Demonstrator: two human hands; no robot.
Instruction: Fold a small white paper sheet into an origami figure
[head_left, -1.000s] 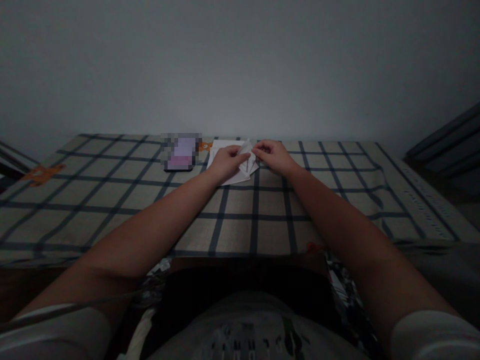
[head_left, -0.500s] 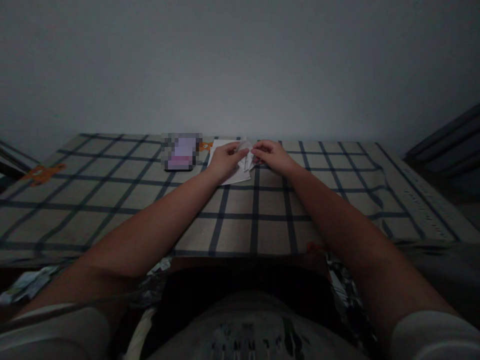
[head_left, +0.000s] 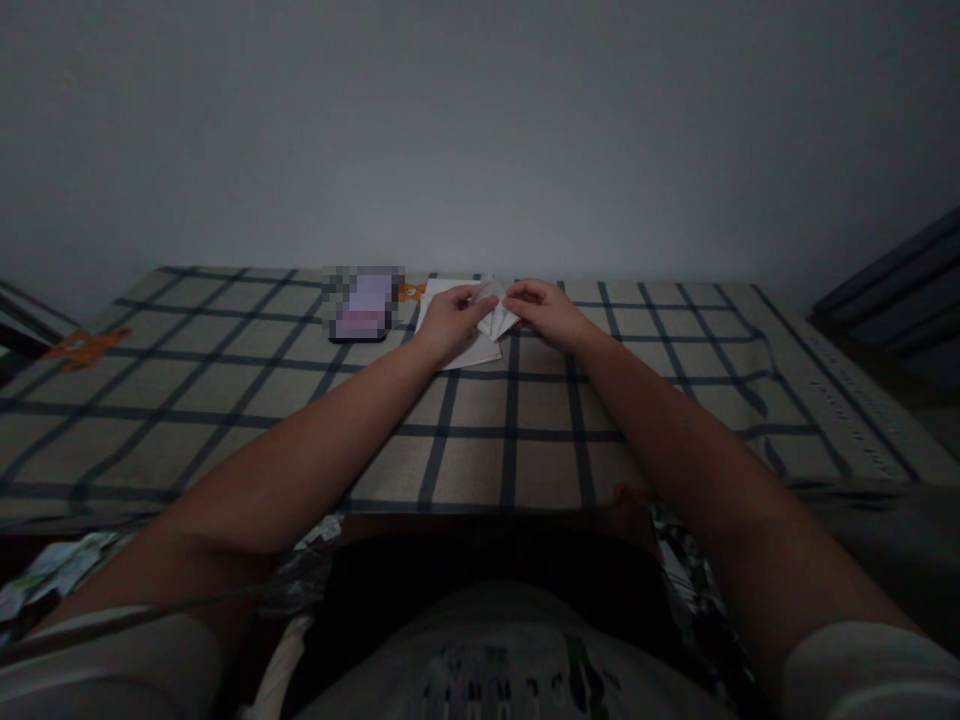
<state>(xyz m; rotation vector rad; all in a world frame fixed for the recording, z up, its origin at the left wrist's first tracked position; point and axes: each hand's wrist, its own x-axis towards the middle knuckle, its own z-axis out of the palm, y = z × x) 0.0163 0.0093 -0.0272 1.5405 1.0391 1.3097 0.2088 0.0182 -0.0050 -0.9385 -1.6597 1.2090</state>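
Note:
A small folded piece of white paper (head_left: 496, 318) is held up between my two hands, its lower end coming to a point. My left hand (head_left: 452, 322) pinches its left side with thumb and fingers. On the right side, my right hand (head_left: 541, 308) grips the paper between thumb and index finger, the other fingers curled. Flat white sheets (head_left: 477, 352) lie on the checked tablecloth beneath and beside my left hand, partly covered by it.
A phone with a lilac screen (head_left: 367, 305) lies left of the sheets, partly pixelated. The checked tablecloth (head_left: 480, 460) covers the table up to the grey wall. An orange bear print (head_left: 86, 348) shows at the far left.
The right part of the folded paper has spread flatter and its lower tip looks more closed. Both hands have hardly moved.

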